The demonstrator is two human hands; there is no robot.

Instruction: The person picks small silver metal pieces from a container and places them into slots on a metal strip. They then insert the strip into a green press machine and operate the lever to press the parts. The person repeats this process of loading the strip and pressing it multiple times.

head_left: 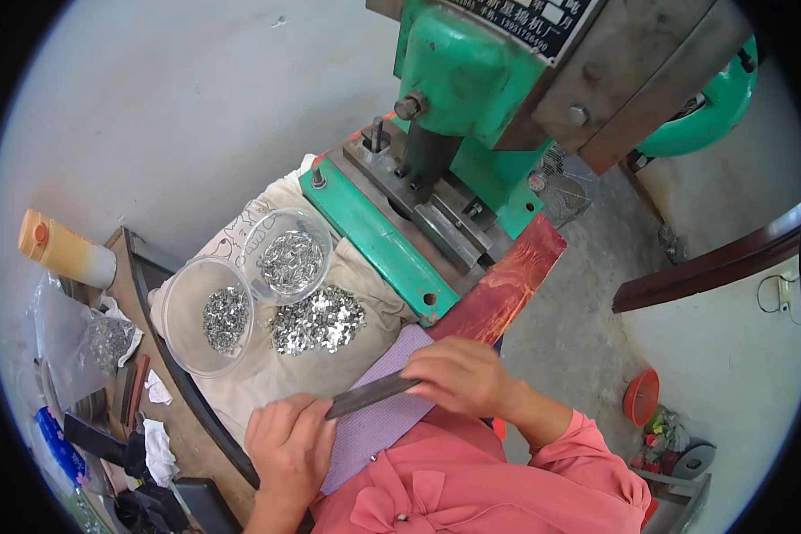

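My left hand (289, 440) and my right hand (458, 376) are each closed round one end of a dark grey flat bar (371, 395). It slants up to the right, above a lilac textured cloth (362, 440) in front of me; whether it is a file or a stone I cannot make out. Beyond my hands, a loose heap of small shiny metal pieces (319, 322) lies on a beige cloth (227, 400). Two clear plastic tubs stand beside the heap: a tilted left tub (180, 311) and a right tub (320, 233), both with small metal parts inside.
A green press (374, 249) rises just beyond the cloth, next to a red-painted wooden board (516, 276). At left, a wooden table (205, 472) carries a yellowish bottle (67, 249), a plastic bag (62, 329) and tools. A red bowl (641, 398) is on the floor at right.
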